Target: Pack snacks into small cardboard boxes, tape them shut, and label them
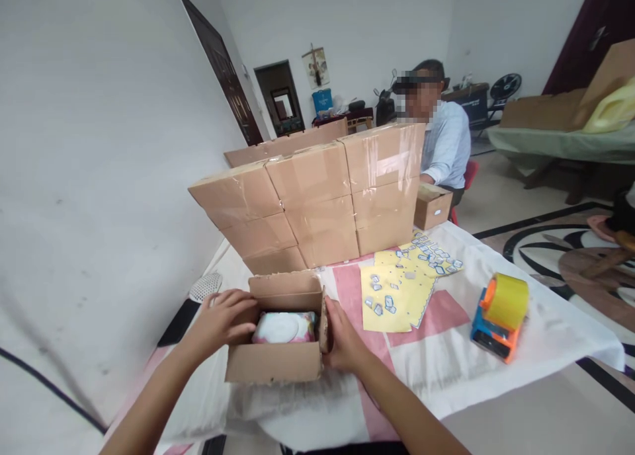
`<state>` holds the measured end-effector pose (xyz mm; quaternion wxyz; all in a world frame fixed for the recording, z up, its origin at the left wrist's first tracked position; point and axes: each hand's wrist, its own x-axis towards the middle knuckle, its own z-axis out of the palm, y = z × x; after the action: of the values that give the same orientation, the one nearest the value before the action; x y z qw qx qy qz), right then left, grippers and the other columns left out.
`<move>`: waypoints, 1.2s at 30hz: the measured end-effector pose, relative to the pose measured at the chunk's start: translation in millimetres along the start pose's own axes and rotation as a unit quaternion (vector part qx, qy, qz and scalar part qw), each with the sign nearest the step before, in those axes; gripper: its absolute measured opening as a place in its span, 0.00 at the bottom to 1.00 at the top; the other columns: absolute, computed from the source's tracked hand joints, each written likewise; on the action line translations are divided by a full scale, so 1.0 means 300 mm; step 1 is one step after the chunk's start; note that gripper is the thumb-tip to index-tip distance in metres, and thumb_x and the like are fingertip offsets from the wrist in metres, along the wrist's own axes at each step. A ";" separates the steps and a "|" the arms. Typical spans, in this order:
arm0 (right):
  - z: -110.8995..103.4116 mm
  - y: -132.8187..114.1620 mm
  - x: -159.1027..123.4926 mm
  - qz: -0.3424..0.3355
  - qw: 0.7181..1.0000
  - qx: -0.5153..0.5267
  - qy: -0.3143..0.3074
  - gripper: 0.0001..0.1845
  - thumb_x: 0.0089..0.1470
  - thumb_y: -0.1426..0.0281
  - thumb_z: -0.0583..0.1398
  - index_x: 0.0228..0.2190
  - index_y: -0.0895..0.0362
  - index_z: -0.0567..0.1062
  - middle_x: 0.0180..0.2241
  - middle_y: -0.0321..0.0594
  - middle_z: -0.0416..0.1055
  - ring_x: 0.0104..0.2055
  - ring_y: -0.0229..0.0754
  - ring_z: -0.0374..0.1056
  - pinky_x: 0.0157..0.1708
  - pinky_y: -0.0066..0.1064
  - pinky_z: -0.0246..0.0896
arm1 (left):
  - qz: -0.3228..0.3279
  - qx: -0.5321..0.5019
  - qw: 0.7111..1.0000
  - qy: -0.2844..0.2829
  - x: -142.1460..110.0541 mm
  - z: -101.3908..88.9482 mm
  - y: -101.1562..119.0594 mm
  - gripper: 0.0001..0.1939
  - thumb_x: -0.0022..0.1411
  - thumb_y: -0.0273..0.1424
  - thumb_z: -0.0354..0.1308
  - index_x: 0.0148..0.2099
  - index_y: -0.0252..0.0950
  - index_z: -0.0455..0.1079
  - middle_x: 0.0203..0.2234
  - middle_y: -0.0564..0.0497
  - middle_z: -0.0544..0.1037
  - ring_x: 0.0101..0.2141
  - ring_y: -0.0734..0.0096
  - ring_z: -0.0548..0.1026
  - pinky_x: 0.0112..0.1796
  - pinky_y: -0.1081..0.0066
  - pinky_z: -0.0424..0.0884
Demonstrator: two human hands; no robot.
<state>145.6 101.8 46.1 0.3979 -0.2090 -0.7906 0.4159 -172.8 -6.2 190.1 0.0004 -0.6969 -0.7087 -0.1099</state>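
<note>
An open cardboard box (274, 362) sits at the near edge of the cloth-covered table, its front and back flaps folded outward. Inside it lies a pack of wet wipes (284, 327), with a white lid and coloured wrapping. My left hand (229, 317) grips the box's left side, fingers bent over the edge and partly inside. On the opposite side, my right hand (342, 339) holds the right flap and wall between thumb and fingers; some of its fingers are hidden behind the cardboard.
Taped cardboard boxes (317, 204) form a stacked wall behind. Yellow sticker sheets (397, 296) and a tape dispenser (500, 316) lie to the right. Another person (444, 137) sits beyond, near a small box (432, 207). A white wall (99, 177) stands close on the left.
</note>
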 end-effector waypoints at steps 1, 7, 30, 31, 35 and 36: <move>-0.002 0.006 -0.003 -0.008 1.000 -0.004 -0.004 0.75 0.33 0.71 0.72 0.73 0.49 0.38 0.66 0.56 0.53 0.69 0.66 0.54 0.67 0.55 0.55 | -0.042 -0.022 0.996 0.081 -0.035 0.025 -0.028 0.25 0.59 0.56 0.61 0.53 0.48 0.78 0.56 0.42 0.77 0.59 0.40 0.71 0.61 0.40 0.59; -0.084 0.002 -0.011 0.007 0.999 -0.020 -0.032 0.69 0.34 0.73 0.72 0.72 0.45 0.46 0.65 0.50 0.47 0.68 0.62 0.57 0.64 0.47 0.60 | -0.023 -0.271 0.933 0.237 -0.212 0.285 -0.015 0.48 0.61 0.67 0.46 0.73 0.43 0.57 0.61 0.33 0.72 0.58 0.41 0.74 0.51 0.48 0.75; -0.253 -0.194 0.099 -0.005 0.990 0.136 0.022 0.23 0.65 0.54 0.57 0.58 0.46 0.67 0.54 0.45 0.67 0.61 0.52 0.64 0.64 0.45 0.59 | -0.320 -0.338 0.831 0.303 -0.140 0.314 0.376 0.33 0.56 0.57 0.63 0.55 0.40 0.71 0.48 0.43 0.77 0.49 0.49 0.76 0.45 0.56 0.75; -0.249 -0.194 0.105 -0.005 0.994 0.112 0.016 0.20 0.65 0.57 0.58 0.56 0.47 0.69 0.51 0.45 0.68 0.59 0.51 0.65 0.61 0.45 0.61 | -0.331 -0.346 0.827 0.295 -0.129 0.320 0.373 0.34 0.55 0.57 0.64 0.55 0.40 0.70 0.47 0.43 0.76 0.48 0.50 0.75 0.46 0.56 0.74; -0.232 -0.186 0.114 -0.002 0.999 0.034 -0.022 0.07 0.64 0.67 0.57 0.41 0.50 0.76 0.44 0.42 0.69 0.52 0.50 0.66 0.55 0.43 0.63 | -0.348 -0.358 0.820 0.281 -0.115 0.338 0.367 0.35 0.56 0.57 0.63 0.57 0.38 0.70 0.42 0.46 0.73 0.46 0.52 0.74 0.47 0.54 0.74; -0.229 -0.184 0.111 -0.004 0.999 0.030 -0.026 0.08 0.64 0.70 0.56 0.39 0.50 0.76 0.44 0.42 0.69 0.53 0.49 0.65 0.55 0.44 0.62 | -0.336 -0.345 0.827 0.288 -0.117 0.335 0.375 0.33 0.58 0.56 0.62 0.57 0.38 0.70 0.44 0.45 0.73 0.47 0.51 0.74 0.48 0.53 0.74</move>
<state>180.9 126.3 129.8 0.3846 -0.1828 -0.7889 0.4432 -45.4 -24.6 104.2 -0.0733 -0.3068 -0.7827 -0.5366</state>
